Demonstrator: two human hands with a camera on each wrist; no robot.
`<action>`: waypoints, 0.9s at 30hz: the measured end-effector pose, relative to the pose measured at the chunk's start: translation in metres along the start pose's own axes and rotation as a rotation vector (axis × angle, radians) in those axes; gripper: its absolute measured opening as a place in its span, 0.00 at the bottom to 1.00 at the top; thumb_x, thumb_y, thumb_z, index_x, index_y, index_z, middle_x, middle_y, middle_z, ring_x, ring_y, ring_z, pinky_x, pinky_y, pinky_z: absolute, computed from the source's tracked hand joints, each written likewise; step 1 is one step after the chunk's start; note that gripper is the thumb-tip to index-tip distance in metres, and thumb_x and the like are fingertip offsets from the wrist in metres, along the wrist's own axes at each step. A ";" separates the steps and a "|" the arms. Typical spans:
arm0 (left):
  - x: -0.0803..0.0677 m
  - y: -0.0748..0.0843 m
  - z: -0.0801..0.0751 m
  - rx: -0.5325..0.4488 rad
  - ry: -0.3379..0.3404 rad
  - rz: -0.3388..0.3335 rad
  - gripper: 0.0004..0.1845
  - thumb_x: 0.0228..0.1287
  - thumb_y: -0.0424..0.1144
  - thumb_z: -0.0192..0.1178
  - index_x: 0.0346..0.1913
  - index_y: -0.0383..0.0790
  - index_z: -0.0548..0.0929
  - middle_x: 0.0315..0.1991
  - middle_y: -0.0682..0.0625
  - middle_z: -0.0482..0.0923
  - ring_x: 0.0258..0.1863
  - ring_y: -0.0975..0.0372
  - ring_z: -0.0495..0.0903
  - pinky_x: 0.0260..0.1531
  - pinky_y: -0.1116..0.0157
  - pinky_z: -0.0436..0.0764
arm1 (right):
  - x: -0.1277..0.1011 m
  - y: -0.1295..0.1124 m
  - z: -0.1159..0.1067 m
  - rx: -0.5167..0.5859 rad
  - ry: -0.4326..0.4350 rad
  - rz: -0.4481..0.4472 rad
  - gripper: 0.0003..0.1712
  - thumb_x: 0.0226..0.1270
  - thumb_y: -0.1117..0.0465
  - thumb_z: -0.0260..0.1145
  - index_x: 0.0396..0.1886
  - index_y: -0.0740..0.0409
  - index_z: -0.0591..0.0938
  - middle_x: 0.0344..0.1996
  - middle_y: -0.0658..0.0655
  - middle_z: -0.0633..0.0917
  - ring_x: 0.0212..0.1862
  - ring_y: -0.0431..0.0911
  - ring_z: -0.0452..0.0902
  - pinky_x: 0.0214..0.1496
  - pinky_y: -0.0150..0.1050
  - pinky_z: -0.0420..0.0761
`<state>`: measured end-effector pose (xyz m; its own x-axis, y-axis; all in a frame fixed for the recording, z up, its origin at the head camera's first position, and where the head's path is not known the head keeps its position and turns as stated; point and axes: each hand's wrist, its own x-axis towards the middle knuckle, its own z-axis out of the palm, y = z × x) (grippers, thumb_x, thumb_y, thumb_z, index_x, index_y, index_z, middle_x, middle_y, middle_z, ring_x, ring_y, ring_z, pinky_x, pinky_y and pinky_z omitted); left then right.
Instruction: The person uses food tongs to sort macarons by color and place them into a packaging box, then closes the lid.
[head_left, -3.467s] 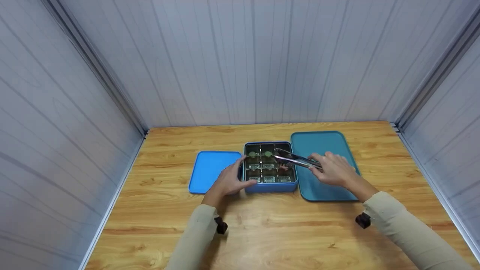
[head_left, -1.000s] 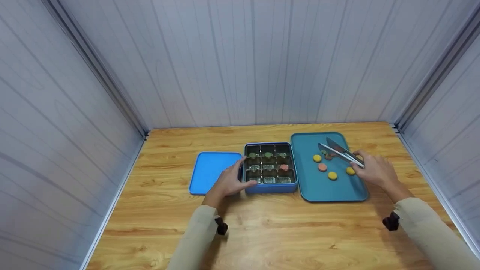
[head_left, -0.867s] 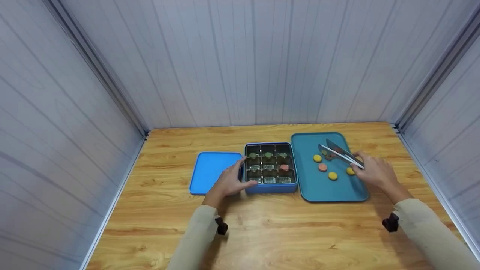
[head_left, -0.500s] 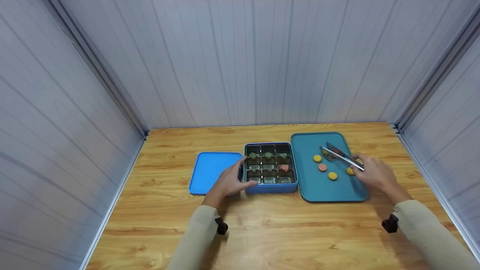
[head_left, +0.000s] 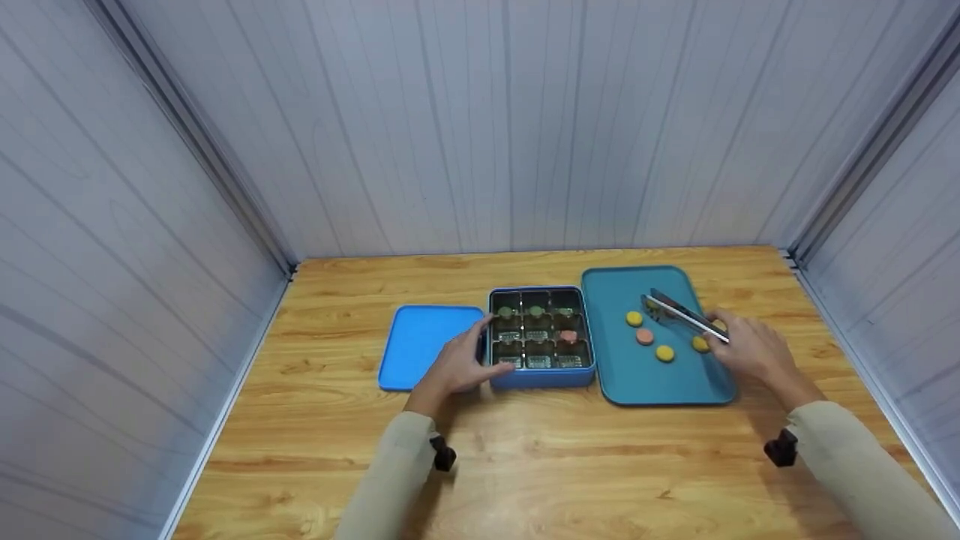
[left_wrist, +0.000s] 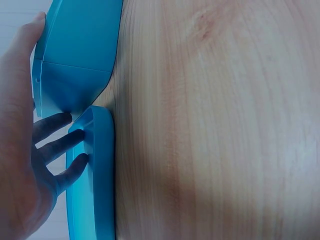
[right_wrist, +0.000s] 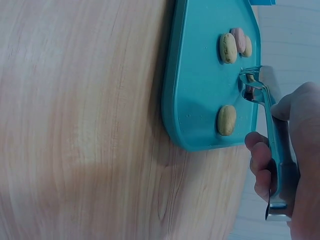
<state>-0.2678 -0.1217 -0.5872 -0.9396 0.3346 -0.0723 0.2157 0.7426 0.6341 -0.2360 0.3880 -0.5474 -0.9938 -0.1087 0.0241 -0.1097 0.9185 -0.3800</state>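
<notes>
The wooden surface is pale, varnished plank with a strong orange grain, closed in by ribbed grey-white wall panels. On its right part lies a flat teal plastic tray with rounded corners and a low raised rim. Left of it, edges almost touching, sits a blue rectangular box split by dark dividers into nine small compartments; several hold glossy, hard-to-read contents, two at the back show green rounds, and one at the middle right holds a pink round. A bright blue smooth lid lies flat just left of the box.

The left hand rests at the box's left wall, thumb along its near-left rim, fingers straight and spread down between box and lid, as the wrist view shows; it grips nothing. The right hand curls round the handle end of shiny metal tongs, held low over the tray's far right part. The tong tips are close together, clamped on something small and dark that is hard to make out. Small round macaron-like sweets lie on the tray: a yellow one, a pink one, another yellow, and one yellow partly hidden by the fingers.
</notes>
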 end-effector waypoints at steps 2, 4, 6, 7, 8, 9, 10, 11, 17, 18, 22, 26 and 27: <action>0.000 0.000 0.000 0.002 0.000 -0.003 0.60 0.68 0.68 0.74 0.93 0.53 0.55 0.89 0.37 0.65 0.87 0.37 0.68 0.84 0.31 0.69 | 0.000 0.000 -0.002 0.000 0.000 -0.001 0.21 0.85 0.56 0.65 0.68 0.61 0.81 0.22 0.53 0.75 0.23 0.46 0.68 0.25 0.41 0.65; 0.000 0.000 0.000 0.001 0.003 -0.003 0.59 0.68 0.68 0.75 0.93 0.53 0.55 0.89 0.37 0.65 0.87 0.37 0.68 0.84 0.31 0.69 | 0.001 0.000 -0.003 -0.005 0.005 -0.004 0.21 0.85 0.55 0.65 0.68 0.60 0.81 0.21 0.53 0.74 0.22 0.46 0.67 0.25 0.41 0.64; 0.000 0.000 0.000 0.000 0.006 -0.005 0.59 0.68 0.67 0.75 0.93 0.54 0.56 0.89 0.37 0.66 0.87 0.37 0.68 0.84 0.31 0.69 | 0.001 0.000 -0.005 -0.012 0.015 -0.009 0.20 0.84 0.55 0.64 0.68 0.60 0.81 0.20 0.52 0.73 0.22 0.46 0.66 0.24 0.40 0.63; 0.000 0.000 0.001 -0.001 0.007 -0.003 0.59 0.68 0.67 0.75 0.93 0.54 0.56 0.89 0.37 0.66 0.87 0.37 0.68 0.84 0.31 0.69 | 0.002 0.000 -0.005 -0.016 0.019 -0.012 0.20 0.84 0.55 0.64 0.68 0.59 0.81 0.20 0.52 0.73 0.21 0.46 0.65 0.24 0.40 0.63; 0.000 -0.001 0.001 -0.002 0.009 -0.001 0.59 0.68 0.67 0.75 0.93 0.54 0.56 0.88 0.37 0.66 0.87 0.36 0.68 0.84 0.31 0.69 | 0.002 0.000 -0.006 -0.020 0.023 -0.014 0.20 0.84 0.55 0.64 0.67 0.59 0.81 0.19 0.51 0.73 0.21 0.45 0.65 0.23 0.40 0.63; 0.000 -0.001 0.001 -0.003 0.010 0.001 0.59 0.68 0.67 0.75 0.93 0.54 0.56 0.88 0.37 0.67 0.86 0.36 0.68 0.84 0.31 0.69 | 0.002 0.000 -0.007 -0.023 0.025 -0.015 0.20 0.84 0.55 0.64 0.67 0.59 0.81 0.19 0.51 0.72 0.21 0.45 0.64 0.23 0.40 0.63; 0.000 -0.001 0.001 -0.003 0.011 0.002 0.59 0.68 0.66 0.75 0.93 0.53 0.56 0.88 0.36 0.67 0.86 0.36 0.69 0.83 0.31 0.70 | 0.003 0.000 -0.008 -0.022 0.026 -0.015 0.21 0.84 0.55 0.63 0.67 0.59 0.81 0.18 0.51 0.72 0.20 0.45 0.64 0.23 0.40 0.62; 0.000 -0.001 0.001 -0.004 0.011 0.002 0.59 0.68 0.66 0.75 0.93 0.53 0.56 0.88 0.36 0.67 0.86 0.36 0.69 0.83 0.31 0.70 | 0.003 0.000 -0.009 -0.020 0.027 -0.015 0.21 0.84 0.55 0.63 0.67 0.60 0.81 0.18 0.51 0.72 0.20 0.45 0.64 0.23 0.40 0.62; 0.000 -0.001 0.001 -0.008 0.013 0.004 0.59 0.67 0.67 0.75 0.93 0.54 0.56 0.88 0.36 0.67 0.86 0.36 0.69 0.84 0.31 0.70 | 0.005 -0.005 -0.015 -0.006 0.027 -0.014 0.22 0.84 0.54 0.63 0.67 0.62 0.82 0.19 0.52 0.74 0.20 0.45 0.65 0.22 0.39 0.63; 0.000 -0.001 0.000 -0.010 0.014 0.003 0.59 0.67 0.67 0.75 0.93 0.54 0.56 0.88 0.36 0.67 0.86 0.36 0.69 0.84 0.31 0.70 | 0.006 -0.006 -0.016 -0.008 0.028 -0.018 0.22 0.84 0.55 0.63 0.66 0.63 0.82 0.19 0.52 0.74 0.20 0.45 0.65 0.22 0.38 0.63; 0.000 -0.001 0.000 -0.011 0.010 0.000 0.59 0.67 0.67 0.75 0.93 0.54 0.56 0.88 0.36 0.66 0.87 0.36 0.68 0.84 0.31 0.69 | 0.007 -0.009 -0.017 -0.014 0.032 -0.032 0.21 0.83 0.56 0.65 0.66 0.63 0.83 0.18 0.51 0.74 0.19 0.45 0.65 0.21 0.38 0.63; 0.001 -0.002 0.001 -0.007 0.006 -0.001 0.59 0.67 0.68 0.75 0.93 0.54 0.56 0.88 0.36 0.66 0.87 0.36 0.68 0.84 0.31 0.69 | 0.009 -0.014 -0.019 -0.021 0.040 -0.051 0.20 0.83 0.56 0.66 0.66 0.63 0.83 0.17 0.51 0.74 0.19 0.44 0.64 0.21 0.38 0.63; 0.001 -0.002 0.001 -0.006 0.006 -0.002 0.59 0.67 0.68 0.75 0.93 0.55 0.56 0.88 0.36 0.66 0.87 0.36 0.68 0.84 0.31 0.69 | 0.009 -0.015 -0.019 -0.023 0.041 -0.056 0.21 0.84 0.56 0.66 0.66 0.63 0.83 0.17 0.51 0.74 0.19 0.44 0.64 0.21 0.39 0.63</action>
<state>-0.2686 -0.1222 -0.5891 -0.9415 0.3300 -0.0691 0.2125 0.7398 0.6384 -0.2440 0.3804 -0.5237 -0.9859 -0.1449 0.0832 -0.1653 0.9198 -0.3560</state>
